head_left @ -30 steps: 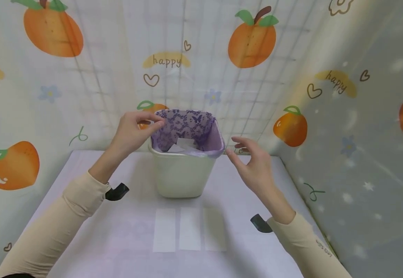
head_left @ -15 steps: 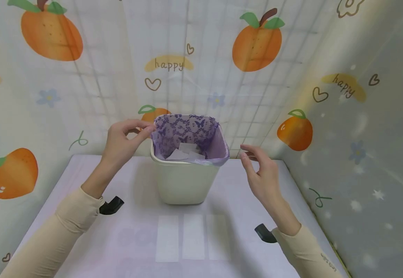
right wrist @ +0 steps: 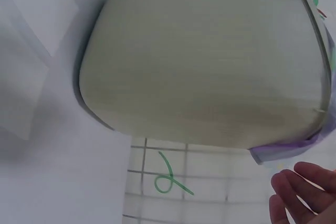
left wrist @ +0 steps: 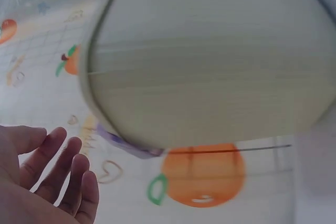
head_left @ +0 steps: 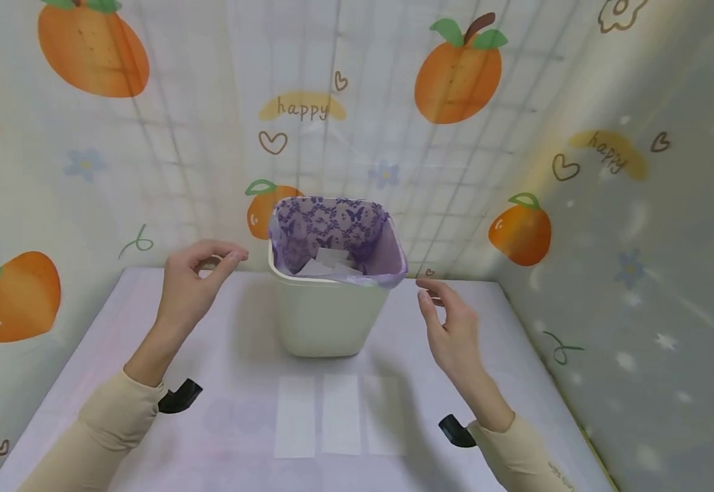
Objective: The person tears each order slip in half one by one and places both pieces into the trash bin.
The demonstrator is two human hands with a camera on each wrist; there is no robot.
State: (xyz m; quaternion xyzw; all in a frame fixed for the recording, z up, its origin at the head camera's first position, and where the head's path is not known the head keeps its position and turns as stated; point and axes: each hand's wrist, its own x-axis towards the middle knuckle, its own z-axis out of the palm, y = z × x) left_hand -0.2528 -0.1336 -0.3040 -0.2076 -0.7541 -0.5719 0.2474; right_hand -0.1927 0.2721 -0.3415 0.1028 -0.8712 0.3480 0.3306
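Observation:
A pale green-white bin (head_left: 328, 318) stands upright toward the back of the table. Its purple liner (head_left: 332, 222), patterned with butterflies and flowers, folds over the rim, and white paper pieces (head_left: 332, 263) lie inside. My left hand (head_left: 193, 283) hovers left of the bin, apart from it, fingers loosely bent and holding nothing. On the other side, my right hand (head_left: 455, 328) is held just off the bin's right rim with its fingers relaxed. In the right wrist view, the fingers (right wrist: 302, 187) are close by the liner's overhanging edge (right wrist: 283, 150).
Three white paper strips (head_left: 341, 415) lie side by side on the table (head_left: 221, 444) in front of the bin. Behind it hangs a curtain (head_left: 209, 68) printed with oranges, over a wire grid. Black camera mounts (head_left: 180, 396) sit at both wrists.
My left hand has drawn back from the liner at the bin's left rim, moving left and down. The right hand has lowered slightly beside the bin.

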